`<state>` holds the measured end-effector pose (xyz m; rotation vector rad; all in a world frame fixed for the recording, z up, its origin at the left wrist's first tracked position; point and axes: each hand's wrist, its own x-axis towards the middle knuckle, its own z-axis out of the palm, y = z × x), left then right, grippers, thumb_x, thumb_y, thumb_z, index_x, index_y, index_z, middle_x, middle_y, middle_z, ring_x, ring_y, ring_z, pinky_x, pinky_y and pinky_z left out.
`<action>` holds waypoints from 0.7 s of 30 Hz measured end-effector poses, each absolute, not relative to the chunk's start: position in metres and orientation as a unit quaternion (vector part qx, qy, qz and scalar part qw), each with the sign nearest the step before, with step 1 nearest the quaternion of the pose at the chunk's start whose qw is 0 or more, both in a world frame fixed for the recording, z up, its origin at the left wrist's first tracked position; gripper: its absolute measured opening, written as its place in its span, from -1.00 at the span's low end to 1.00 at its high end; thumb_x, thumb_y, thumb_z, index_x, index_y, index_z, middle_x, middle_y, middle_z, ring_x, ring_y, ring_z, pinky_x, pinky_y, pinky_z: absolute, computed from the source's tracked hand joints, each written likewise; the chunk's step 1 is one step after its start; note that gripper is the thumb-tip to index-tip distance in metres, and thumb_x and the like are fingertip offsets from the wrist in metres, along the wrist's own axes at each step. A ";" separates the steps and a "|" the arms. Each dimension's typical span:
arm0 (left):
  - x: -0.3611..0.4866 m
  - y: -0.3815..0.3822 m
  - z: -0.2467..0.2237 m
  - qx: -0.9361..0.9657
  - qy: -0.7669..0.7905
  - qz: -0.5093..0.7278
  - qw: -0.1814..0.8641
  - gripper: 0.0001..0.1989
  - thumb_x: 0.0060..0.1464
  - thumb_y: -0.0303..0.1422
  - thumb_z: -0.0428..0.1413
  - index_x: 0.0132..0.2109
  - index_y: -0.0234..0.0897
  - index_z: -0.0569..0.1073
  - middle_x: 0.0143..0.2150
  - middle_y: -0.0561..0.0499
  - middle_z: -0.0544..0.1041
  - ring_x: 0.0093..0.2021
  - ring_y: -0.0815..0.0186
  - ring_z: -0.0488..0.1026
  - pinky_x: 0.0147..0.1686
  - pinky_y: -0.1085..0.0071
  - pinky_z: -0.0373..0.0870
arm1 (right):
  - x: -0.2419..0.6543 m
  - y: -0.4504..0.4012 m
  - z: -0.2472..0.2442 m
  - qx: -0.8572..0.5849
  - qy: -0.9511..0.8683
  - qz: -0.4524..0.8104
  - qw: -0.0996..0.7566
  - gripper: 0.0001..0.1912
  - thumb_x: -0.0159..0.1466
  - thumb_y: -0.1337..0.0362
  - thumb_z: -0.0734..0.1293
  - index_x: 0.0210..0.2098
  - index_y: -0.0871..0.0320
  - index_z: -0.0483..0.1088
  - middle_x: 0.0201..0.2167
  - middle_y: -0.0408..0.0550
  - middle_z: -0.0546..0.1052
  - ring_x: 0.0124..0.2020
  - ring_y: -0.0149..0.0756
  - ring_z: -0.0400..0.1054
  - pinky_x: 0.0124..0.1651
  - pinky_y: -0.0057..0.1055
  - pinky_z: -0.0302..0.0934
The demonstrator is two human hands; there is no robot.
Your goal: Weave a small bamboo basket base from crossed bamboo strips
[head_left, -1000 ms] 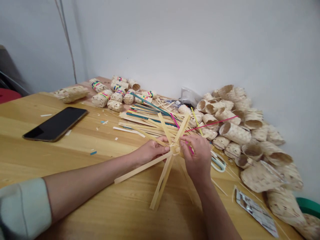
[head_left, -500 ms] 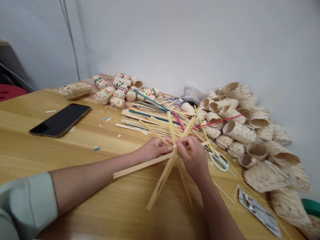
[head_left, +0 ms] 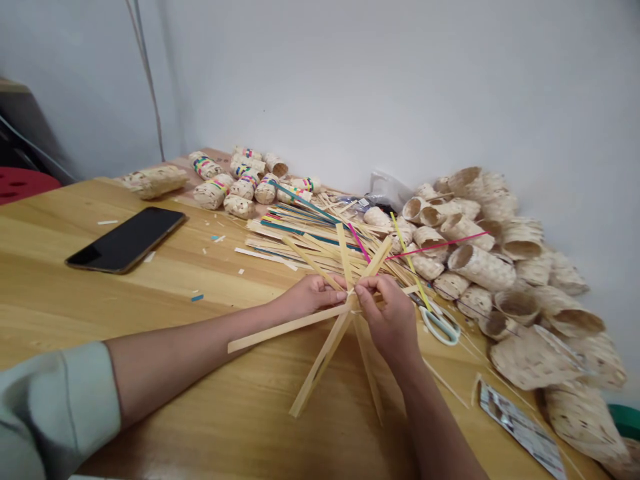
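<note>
Pale bamboo strips (head_left: 321,365) cross at one centre and spread out like a star above the wooden table. My left hand (head_left: 315,295) pinches the strips just left of the crossing. On the other side, my right hand (head_left: 387,308) is closed on them, thumb and forefinger at the centre. The fingertips of both hands almost meet there. Behind the hands lies a pile of loose strips (head_left: 300,230), mostly pale with some teal ones. Scissors with pale handles (head_left: 441,327) rest right of my right hand.
A black phone (head_left: 127,239) lies on the table (head_left: 165,303) at the left. Small woven tubes with coloured bands (head_left: 213,191) stand at the back. Many plain woven tubes (head_left: 483,265) are heaped along the right. A silver packet (head_left: 520,423) lies front right.
The view has shifted slightly, so the table items appear a little further right. Both hands keep their hold at the crossing, and the lower strips have swung slightly.
</note>
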<state>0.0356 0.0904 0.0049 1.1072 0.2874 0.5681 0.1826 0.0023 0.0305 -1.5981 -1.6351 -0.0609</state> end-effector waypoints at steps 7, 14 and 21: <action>0.035 0.092 0.004 0.500 0.138 0.245 0.819 -0.63 -0.20 -0.22 0.39 -0.28 -0.35 0.50 -0.45 0.08 0.53 -0.44 0.43 0.41 -0.32 0.50 0.29 | 0.184 0.003 0.030 -0.625 -0.669 -0.034 0.401 -0.86 0.30 0.28 0.23 -0.36 0.10 0.39 -0.38 -0.09 0.49 -0.29 -0.27 0.36 -0.21 -0.33 0.19; 0.036 0.091 0.004 0.517 0.123 0.268 0.804 -0.61 -0.23 -0.16 0.39 -0.31 -0.34 0.53 -0.42 0.07 0.54 -0.38 0.41 0.41 -0.29 0.51 0.30 | 0.182 0.003 0.030 -0.647 -0.642 -0.013 0.411 -0.85 0.26 0.22 0.25 -0.40 0.11 0.37 -0.41 -0.11 0.48 -0.33 -0.28 0.37 -0.23 -0.35 0.19; 0.038 0.091 -0.002 0.544 0.133 0.277 0.781 -0.69 -0.17 -0.24 0.37 -0.31 -0.36 0.55 -0.39 0.04 0.53 -0.36 0.39 0.41 -0.26 0.49 0.30 | 0.175 0.004 0.028 -0.696 -0.582 0.006 0.421 -0.87 0.19 0.19 0.25 -0.43 0.10 0.33 -0.47 -0.13 0.48 -0.40 -0.28 0.35 -0.31 -0.35 0.17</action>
